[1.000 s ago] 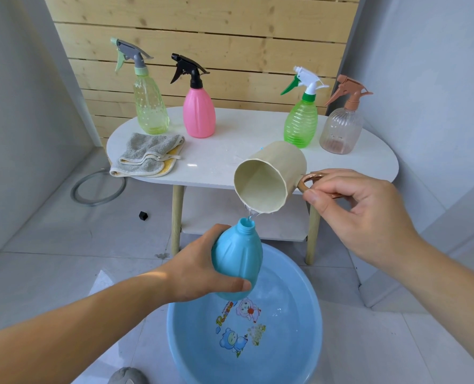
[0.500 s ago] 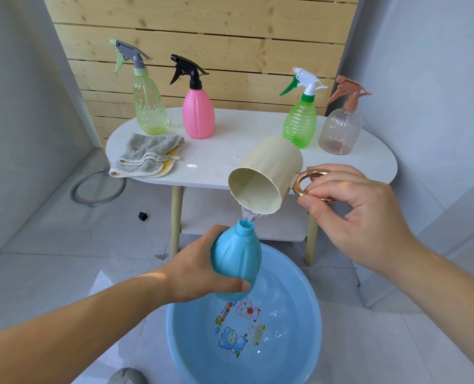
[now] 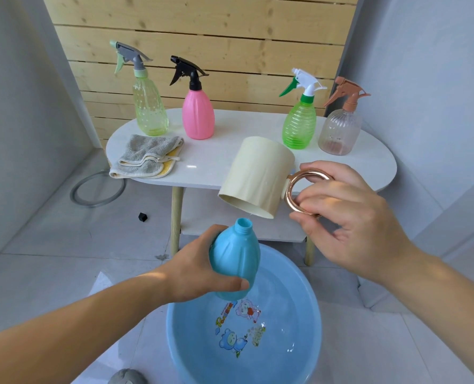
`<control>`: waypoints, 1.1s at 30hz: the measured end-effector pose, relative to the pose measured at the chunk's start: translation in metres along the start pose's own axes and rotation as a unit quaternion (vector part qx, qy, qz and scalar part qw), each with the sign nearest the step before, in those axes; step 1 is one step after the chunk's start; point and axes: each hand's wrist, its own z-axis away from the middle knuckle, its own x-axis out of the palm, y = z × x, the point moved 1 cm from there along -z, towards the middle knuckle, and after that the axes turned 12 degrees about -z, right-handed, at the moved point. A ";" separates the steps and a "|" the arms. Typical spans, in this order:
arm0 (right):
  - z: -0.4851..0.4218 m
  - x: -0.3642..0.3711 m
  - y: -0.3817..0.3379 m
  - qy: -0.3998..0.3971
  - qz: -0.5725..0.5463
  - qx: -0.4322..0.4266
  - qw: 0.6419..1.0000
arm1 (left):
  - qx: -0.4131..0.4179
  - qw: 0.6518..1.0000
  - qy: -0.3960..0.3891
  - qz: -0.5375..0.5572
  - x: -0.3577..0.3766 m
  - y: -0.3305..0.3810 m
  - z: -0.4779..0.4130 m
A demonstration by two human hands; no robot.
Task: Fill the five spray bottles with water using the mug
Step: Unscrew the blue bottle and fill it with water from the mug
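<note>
My left hand (image 3: 199,268) grips a blue bottle (image 3: 234,256) without its spray head, held over the blue basin (image 3: 312,331) of water. My right hand (image 3: 349,217) pinches the copper ring handle of a cream mug (image 3: 253,178), which is tipped mouth-down just above and right of the bottle's open neck. No stream of water shows between them. Four capped spray bottles stand on the white table (image 3: 230,162): pale green (image 3: 148,106), pink (image 3: 197,112), bright green (image 3: 299,124) and clear with a brown head (image 3: 339,128).
A folded grey and yellow cloth (image 3: 147,157) lies on the table's left end. A wooden slat wall backs the table. On the tiled floor lie a grey ring (image 3: 97,189), a small black cube (image 3: 143,217) and a grey lump (image 3: 126,377) by the basin.
The mug has tipped further, its mouth now facing down, and has lifted slightly up and right off the bottle's neck. The trickle of water seen earlier has stopped. The left hand holds still.
</note>
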 end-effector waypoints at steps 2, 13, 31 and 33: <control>0.002 0.005 0.000 0.011 -0.022 0.068 0.997 | -0.001 1.000 0.003 0.003 -0.001 0.001 0.000; 0.066 0.082 0.052 0.012 -0.316 0.609 0.727 | -0.021 0.999 0.003 0.027 0.001 -0.007 0.004; 0.215 0.211 0.124 -0.347 -0.134 0.490 0.788 | -0.071 0.996 -0.025 0.043 0.029 -0.035 -0.006; 0.222 0.215 0.125 -0.379 -0.115 0.461 0.794 | -0.073 0.996 -0.024 0.044 0.030 -0.038 -0.008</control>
